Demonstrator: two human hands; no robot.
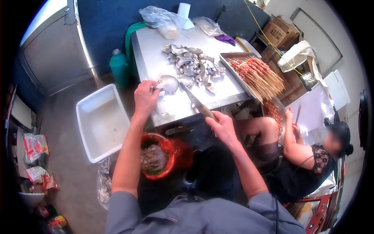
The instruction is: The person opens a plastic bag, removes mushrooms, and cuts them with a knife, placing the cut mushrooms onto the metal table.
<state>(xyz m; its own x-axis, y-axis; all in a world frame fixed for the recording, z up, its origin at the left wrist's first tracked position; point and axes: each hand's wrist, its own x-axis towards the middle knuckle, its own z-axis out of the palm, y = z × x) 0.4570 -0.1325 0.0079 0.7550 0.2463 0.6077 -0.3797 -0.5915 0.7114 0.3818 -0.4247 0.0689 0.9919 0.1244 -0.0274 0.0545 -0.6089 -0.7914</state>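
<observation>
My left hand (145,97) pinches the stem end of a grey oyster mushroom (168,84) at the table's left front corner. In my right hand (223,125) is a knife (198,103), gripped by its wooden handle; its blade points up and left, the tip just right of that mushroom. A heap of oyster mushrooms (191,64) lies on the metal table (154,50) beyond the blade. Below the table edge, a red-lined bucket (171,150) holds pale mushroom pieces and some green bits.
A tray (249,87) of meat skewers (259,76) stands on the table's right side. Another person (304,160) sits at the right, holding a skewer near a bowl of meat (274,115). An oblong white tub (103,121) and a green flask (118,68) stand left.
</observation>
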